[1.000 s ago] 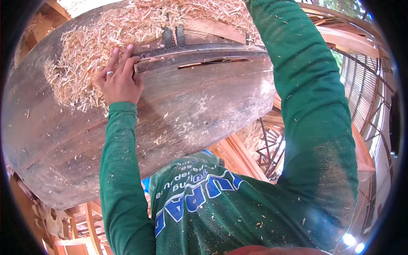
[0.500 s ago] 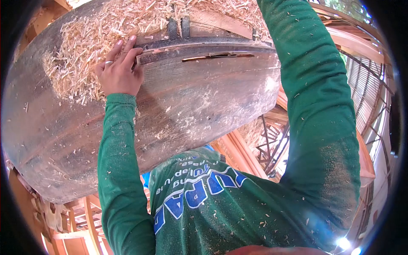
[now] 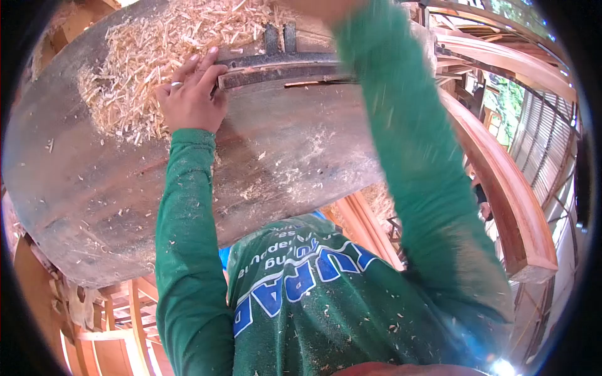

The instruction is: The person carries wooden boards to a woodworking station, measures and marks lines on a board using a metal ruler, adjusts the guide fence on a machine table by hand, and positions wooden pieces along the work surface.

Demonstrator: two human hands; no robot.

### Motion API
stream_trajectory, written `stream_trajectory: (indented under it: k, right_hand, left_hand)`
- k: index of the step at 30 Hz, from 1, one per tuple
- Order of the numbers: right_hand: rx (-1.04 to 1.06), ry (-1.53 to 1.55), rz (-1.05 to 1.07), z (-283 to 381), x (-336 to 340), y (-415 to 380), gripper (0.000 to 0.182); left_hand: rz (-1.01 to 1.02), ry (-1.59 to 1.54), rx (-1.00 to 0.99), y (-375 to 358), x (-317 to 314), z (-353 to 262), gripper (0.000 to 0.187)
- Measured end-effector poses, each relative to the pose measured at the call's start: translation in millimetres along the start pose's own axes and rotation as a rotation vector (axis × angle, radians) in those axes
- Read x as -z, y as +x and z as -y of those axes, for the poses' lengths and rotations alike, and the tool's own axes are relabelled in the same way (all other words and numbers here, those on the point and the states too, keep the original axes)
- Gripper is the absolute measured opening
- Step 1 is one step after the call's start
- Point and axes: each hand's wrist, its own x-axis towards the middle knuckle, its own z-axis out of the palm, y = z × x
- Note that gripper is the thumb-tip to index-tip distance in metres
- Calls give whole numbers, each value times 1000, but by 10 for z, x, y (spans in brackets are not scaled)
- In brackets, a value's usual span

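My left hand (image 3: 193, 94) rests at the left end of a dark metal bar (image 3: 282, 70), its fingers bent over the end and beside the wood shavings (image 3: 141, 75). A ring shows on one finger. The bar lies across a worn wooden tabletop (image 3: 263, 156), with two short dark uprights behind it. My right hand (image 3: 323, 7) is only partly in view at the top edge, blurred, above the far side of the bar; its fingers are hidden.
Shavings cover the far left of the table. A long reddish piece of wood (image 3: 508, 194) stands at the right, near corrugated sheeting (image 3: 539, 138). Wooden frames (image 3: 128, 326) are at the lower left.
My right arm has swung left, and my right hand has come partly into view at the top. The table view has shifted slightly; my left hand stays at the bar's end.
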Motion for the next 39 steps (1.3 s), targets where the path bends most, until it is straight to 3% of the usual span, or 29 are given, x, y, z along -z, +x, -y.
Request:
stream_trajectory:
  k: [1, 2, 4, 6, 7, 11, 15, 19, 22, 25, 39]
  right_hand:
    - [105, 321, 71, -29, -498, -235, 35]
    - [310, 294, -137, 179, -785, -551, 30]
    - [225, 427, 3, 206, -1201, -983, 35]
    - [43, 422, -21, -126, -1718, -1313, 31]
    - [61, 300, -55, -298, -1860, -1419, 27]
    - [220, -15, -109, -526, -1841, -1272, 19]
    - [433, -14, 65, -751, -1811, -941, 15]
    - [332, -150, 288, -783, -1725, -976, 16]
    - [309, -310, 574, -453, -1539, -885, 17]
    - [418, -430, 881, -191, -1572, -824, 22]
    - [603, -441, 818, -200, -1576, -600, 17]
  left_hand:
    - [2, 3, 1, 14, -3, 10, 34]
    - [4, 6, 3, 30, -6, 20, 33]
    - [-4, -11, -17, 42, -10, 22, 31]
    - [-3, 13, -34, 44, -31, 20, 27]
    - [-8, 11, -35, 48, -45, 27, 28]
    - [-42, 18, -53, 64, -62, 44, 31]
    - [-25, -53, -146, 93, -80, 162, 33]
    - [143, -135, -271, 248, 42, 338, 34]
    - [201, -169, -351, 344, 100, 417, 36]
    - [210, -143, -388, 375, 120, 423, 37]
    - [179, -127, -398, 378, 187, 384, 40]
